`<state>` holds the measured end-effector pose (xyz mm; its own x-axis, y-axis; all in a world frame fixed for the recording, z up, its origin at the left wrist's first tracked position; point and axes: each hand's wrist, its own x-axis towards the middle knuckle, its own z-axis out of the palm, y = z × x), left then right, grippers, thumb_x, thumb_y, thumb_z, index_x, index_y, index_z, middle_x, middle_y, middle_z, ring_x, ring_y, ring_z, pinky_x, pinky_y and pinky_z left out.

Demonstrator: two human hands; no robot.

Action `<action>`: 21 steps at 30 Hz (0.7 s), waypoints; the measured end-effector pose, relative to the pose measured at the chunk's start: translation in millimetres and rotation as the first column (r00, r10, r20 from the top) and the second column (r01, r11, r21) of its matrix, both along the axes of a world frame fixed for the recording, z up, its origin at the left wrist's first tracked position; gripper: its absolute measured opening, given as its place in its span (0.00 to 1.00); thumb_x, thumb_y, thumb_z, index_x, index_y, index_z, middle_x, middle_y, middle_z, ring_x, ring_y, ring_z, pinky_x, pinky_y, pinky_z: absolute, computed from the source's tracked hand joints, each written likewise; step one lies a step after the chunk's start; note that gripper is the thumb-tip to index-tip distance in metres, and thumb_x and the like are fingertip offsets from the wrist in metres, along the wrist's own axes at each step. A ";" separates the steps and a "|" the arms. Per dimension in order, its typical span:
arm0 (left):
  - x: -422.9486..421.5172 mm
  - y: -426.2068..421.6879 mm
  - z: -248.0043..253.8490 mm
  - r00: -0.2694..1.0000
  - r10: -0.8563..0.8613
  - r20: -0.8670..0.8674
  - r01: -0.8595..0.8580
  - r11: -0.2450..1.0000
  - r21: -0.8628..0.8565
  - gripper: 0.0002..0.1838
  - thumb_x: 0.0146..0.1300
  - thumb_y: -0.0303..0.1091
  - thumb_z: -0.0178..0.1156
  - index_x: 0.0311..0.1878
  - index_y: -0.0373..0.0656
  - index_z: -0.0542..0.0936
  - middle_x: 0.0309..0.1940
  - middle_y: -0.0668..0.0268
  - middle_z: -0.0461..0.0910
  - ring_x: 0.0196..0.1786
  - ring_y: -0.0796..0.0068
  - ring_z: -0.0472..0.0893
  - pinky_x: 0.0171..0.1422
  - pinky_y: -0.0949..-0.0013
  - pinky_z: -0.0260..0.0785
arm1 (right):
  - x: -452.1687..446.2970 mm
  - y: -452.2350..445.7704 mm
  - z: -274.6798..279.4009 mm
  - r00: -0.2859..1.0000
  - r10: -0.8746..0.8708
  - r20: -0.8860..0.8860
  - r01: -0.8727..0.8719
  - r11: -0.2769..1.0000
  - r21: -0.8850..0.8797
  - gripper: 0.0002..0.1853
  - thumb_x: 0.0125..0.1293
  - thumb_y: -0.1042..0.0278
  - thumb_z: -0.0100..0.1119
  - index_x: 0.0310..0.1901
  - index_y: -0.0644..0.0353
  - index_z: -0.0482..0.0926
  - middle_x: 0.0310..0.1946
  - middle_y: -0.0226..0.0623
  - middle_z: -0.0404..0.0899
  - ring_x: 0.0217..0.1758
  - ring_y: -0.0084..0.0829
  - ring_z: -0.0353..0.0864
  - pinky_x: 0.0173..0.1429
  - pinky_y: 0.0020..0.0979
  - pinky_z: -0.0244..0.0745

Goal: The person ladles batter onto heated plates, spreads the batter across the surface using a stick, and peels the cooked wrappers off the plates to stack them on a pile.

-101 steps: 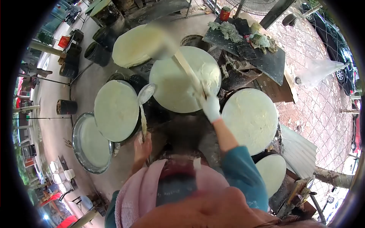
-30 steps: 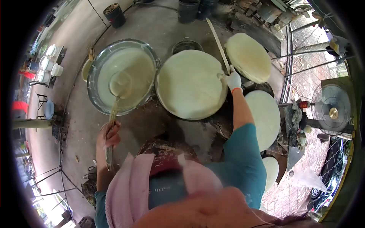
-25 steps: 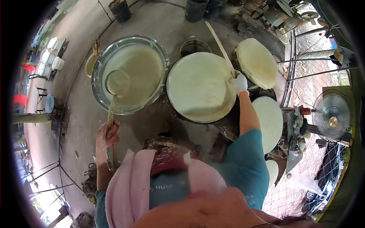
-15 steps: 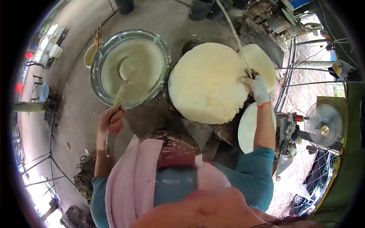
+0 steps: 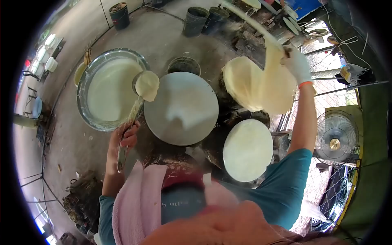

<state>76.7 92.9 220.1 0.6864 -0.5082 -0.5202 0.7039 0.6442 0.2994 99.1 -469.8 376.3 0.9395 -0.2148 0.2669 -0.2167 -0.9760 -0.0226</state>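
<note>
My left hand point(image 5: 126, 136) is closed round the handle of a ladle point(image 5: 136, 110). The ladle's bowl, full of pale batter point(image 5: 148, 85), hangs between the metal basin point(image 5: 81, 98) of batter and the round griddle point(image 5: 183, 122). That griddle is bare grey with a whitish patch. At the upper right, my gloved right hand point(image 5: 297, 65) is closed on a long pale stick point(image 5: 249, 20). A thin cream-coloured sheet point(image 5: 279, 90) hangs from it. Behind, another pale sheet point(image 5: 241, 79) lies on a round surface, partly hidden by the hanging one.
Nearest my right forearm is a round plate point(image 5: 248, 150) with a white top. A dark pot point(image 5: 184, 65) stands behind the griddle. Buckets point(image 5: 195, 21) stand at the back. A fan point(image 5: 337, 134) and wire fencing are on the right.
The large sheet has come off the middle griddle and now hangs at my right hand, which moved up and right. The ladle has left the basin, filled, toward the griddle.
</note>
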 end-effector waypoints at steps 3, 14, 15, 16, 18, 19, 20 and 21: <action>-6.0 -20.8 -1.6 0.983 -0.128 0.128 0.122 0.991 0.058 0.14 0.70 0.36 0.50 0.46 0.31 0.69 0.21 0.74 0.60 0.12 0.90 0.56 0.15 0.86 0.47 | 5.1 6.8 -60.1 0.962 -0.222 -0.157 0.179 0.952 -0.249 0.12 0.62 0.64 0.51 0.41 0.57 0.82 0.37 0.51 0.82 0.39 0.48 0.83 0.45 0.44 0.77; -13.6 -84.1 8.3 0.951 -0.258 0.169 0.219 0.951 0.218 0.13 0.71 0.36 0.47 0.42 0.32 0.71 0.18 0.75 0.59 0.10 0.88 0.55 0.12 0.82 0.45 | -32.5 -11.2 -348.4 0.943 -0.248 -0.223 0.244 0.969 -0.044 0.12 0.66 0.65 0.45 0.50 0.49 0.71 0.42 0.43 0.76 0.35 0.47 0.82 0.36 0.46 0.77; -13.9 -87.9 8.3 0.946 -0.273 0.173 0.232 0.947 0.224 0.14 0.71 0.36 0.47 0.42 0.32 0.71 0.17 0.75 0.59 0.09 0.88 0.55 0.12 0.82 0.45 | -34.5 -9.4 -350.0 0.943 -0.258 -0.212 0.256 0.966 -0.035 0.12 0.65 0.65 0.46 0.49 0.50 0.71 0.41 0.43 0.76 0.35 0.47 0.82 0.36 0.46 0.78; -12.8 -89.8 6.0 0.943 -0.302 0.139 0.274 0.943 0.189 0.15 0.72 0.37 0.48 0.42 0.31 0.71 0.16 0.74 0.60 0.09 0.87 0.56 0.12 0.81 0.45 | -36.8 -8.2 -351.0 0.942 -0.267 -0.203 0.267 0.963 -0.027 0.11 0.65 0.65 0.47 0.49 0.51 0.71 0.41 0.43 0.76 0.36 0.47 0.82 0.36 0.46 0.78; -15.9 -101.3 12.4 0.929 -0.344 0.136 0.296 0.912 0.282 0.15 0.72 0.38 0.47 0.42 0.32 0.72 0.16 0.74 0.60 0.09 0.87 0.57 0.12 0.80 0.45 | -41.1 -8.4 -351.1 0.934 -0.288 -0.214 0.294 0.956 -0.001 0.12 0.65 0.65 0.48 0.49 0.51 0.71 0.42 0.43 0.76 0.37 0.46 0.82 0.36 0.45 0.78; -16.8 -107.1 15.2 0.921 -0.365 0.135 0.307 0.894 0.327 0.15 0.72 0.38 0.47 0.42 0.32 0.72 0.16 0.74 0.60 0.09 0.87 0.57 0.12 0.80 0.45 | -43.0 -12.1 -349.3 0.927 -0.299 -0.228 0.311 0.950 0.017 0.12 0.65 0.64 0.48 0.50 0.51 0.72 0.42 0.44 0.76 0.37 0.47 0.82 0.37 0.45 0.78; -16.8 -111.1 12.9 0.902 -0.402 0.156 0.327 0.873 0.361 0.17 0.71 0.42 0.48 0.43 0.33 0.71 0.15 0.76 0.60 0.09 0.88 0.57 0.12 0.79 0.46 | -45.1 -15.3 -346.5 0.919 -0.312 -0.241 0.329 0.944 0.033 0.13 0.64 0.64 0.48 0.50 0.51 0.72 0.42 0.44 0.77 0.38 0.47 0.82 0.37 0.45 0.78; -16.3 -115.6 6.3 0.880 -0.440 0.177 0.347 0.851 0.393 0.19 0.71 0.45 0.49 0.44 0.34 0.71 0.15 0.77 0.59 0.08 0.88 0.56 0.12 0.79 0.47 | -47.8 -16.6 -341.2 0.922 -0.304 -0.238 0.327 0.943 0.063 0.14 0.64 0.63 0.49 0.50 0.51 0.73 0.43 0.44 0.77 0.38 0.48 0.82 0.38 0.45 0.78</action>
<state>60.4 -22.8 226.3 0.5963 -0.5866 -0.5479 0.7461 0.1532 0.6479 51.3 -486.4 35.1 0.8511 -0.5245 0.0218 -0.5238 -0.8512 -0.0320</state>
